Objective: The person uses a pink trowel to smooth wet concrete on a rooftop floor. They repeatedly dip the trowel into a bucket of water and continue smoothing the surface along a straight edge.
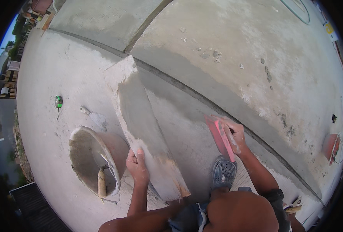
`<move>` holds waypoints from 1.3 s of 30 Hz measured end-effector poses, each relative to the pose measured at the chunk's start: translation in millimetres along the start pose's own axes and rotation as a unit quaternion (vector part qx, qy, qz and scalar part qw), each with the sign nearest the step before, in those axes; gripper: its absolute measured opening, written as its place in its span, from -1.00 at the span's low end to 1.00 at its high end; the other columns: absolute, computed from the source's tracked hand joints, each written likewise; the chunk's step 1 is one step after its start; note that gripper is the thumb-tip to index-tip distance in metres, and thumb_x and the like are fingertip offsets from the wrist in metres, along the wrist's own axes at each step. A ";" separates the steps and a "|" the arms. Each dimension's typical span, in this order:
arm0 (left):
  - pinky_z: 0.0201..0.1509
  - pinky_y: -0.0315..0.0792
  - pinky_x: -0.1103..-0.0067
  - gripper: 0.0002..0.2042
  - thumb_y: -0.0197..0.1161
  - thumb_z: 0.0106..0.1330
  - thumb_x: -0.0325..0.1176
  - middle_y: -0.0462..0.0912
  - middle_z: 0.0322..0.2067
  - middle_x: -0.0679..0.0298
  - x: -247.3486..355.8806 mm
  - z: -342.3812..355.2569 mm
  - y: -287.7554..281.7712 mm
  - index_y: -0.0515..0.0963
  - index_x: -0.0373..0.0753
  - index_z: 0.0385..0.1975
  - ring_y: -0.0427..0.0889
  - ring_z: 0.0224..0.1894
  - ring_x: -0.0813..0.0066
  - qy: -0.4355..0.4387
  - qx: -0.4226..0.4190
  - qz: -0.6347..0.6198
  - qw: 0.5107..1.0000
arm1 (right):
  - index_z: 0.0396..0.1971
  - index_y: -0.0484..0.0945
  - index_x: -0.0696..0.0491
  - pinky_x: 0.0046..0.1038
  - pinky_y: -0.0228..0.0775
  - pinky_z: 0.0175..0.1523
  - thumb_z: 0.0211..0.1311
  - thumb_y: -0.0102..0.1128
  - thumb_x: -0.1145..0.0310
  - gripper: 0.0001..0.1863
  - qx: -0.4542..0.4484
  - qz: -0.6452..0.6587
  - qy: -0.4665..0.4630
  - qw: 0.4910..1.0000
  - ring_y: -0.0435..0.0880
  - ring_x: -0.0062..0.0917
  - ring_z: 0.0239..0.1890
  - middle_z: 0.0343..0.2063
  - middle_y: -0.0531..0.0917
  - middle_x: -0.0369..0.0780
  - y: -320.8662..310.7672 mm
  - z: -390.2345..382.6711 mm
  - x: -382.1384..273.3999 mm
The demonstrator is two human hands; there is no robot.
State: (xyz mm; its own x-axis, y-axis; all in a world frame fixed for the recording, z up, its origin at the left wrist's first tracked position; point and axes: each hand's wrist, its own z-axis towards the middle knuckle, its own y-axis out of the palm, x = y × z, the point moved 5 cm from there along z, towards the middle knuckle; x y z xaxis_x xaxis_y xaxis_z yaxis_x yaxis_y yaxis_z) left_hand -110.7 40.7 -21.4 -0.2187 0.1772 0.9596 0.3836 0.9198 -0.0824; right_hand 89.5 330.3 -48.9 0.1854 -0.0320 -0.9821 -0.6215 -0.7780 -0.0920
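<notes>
My left hand (138, 167) grips the near left edge of a long mortar-smeared board (142, 112), thumb on top. The board is held at a slant, its far end near a dark groove (196, 96) in the concrete. In my right hand (235, 135) is a pink plastering float (225, 142), on or just above wet grey mortar beside the groove; its underside is hidden. Left of the board a mortar-crusted bucket (120, 145) leans over with a wooden-handled trowel (102, 183) inside. Behind the bucket lies a putty knife (96, 117).
A green tape measure (59, 101) rests farther left. Loose chips (216, 54) are scattered beyond the groove, and another bucket (331, 149) is at the far right. A hose (301, 13) curves at the top right. My clog-covered foot (223, 173) stands beneath the float.
</notes>
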 end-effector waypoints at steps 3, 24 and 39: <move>0.06 0.50 0.64 -0.63 0.14 0.60 -0.29 0.70 -0.01 0.19 -9.4 -3.4 1.0 0.49 -0.46 0.21 0.65 -0.07 0.60 -0.006 0.000 0.004 1.000 | 0.10 0.71 0.10 -0.48 0.47 -0.09 0.55 0.18 0.10 -0.60 0.036 0.063 0.051 0.996 0.60 -0.60 -0.27 -0.22 0.75 -0.27 -9.3 78.5 -19.5; 0.03 0.48 0.67 -0.66 0.10 0.61 -0.35 0.69 -0.01 0.23 -20.4 -20.2 9.0 0.47 -0.42 0.24 0.63 -0.08 0.66 -0.076 0.012 0.026 0.997 | -0.12 0.81 0.02 -0.39 0.42 -0.14 0.44 0.31 0.15 -0.73 -0.098 -0.220 -0.048 0.969 0.59 -0.45 -0.30 -0.37 0.72 -0.18 37.0 189.3 27.3; 0.07 0.48 0.65 -0.61 0.16 0.60 -0.23 0.69 -0.01 0.24 -29.8 -30.0 5.5 0.48 -0.42 0.21 0.62 -0.05 0.65 -0.086 0.000 0.013 0.996 | -0.06 0.79 0.08 -0.40 0.50 -0.06 0.43 0.32 0.15 -0.67 -0.095 -0.269 -0.051 0.957 0.70 -0.41 -0.21 -0.24 0.79 -0.14 12.7 154.8 25.7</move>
State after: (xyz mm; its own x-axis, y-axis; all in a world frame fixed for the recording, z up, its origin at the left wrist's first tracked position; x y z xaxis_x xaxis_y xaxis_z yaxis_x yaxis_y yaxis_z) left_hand -75.1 30.0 -42.3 -0.3592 0.2577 0.8970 0.3910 0.9143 -0.1061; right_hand -31.5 416.8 -100.7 0.3583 0.4584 -0.8133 -0.3055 -0.7656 -0.5661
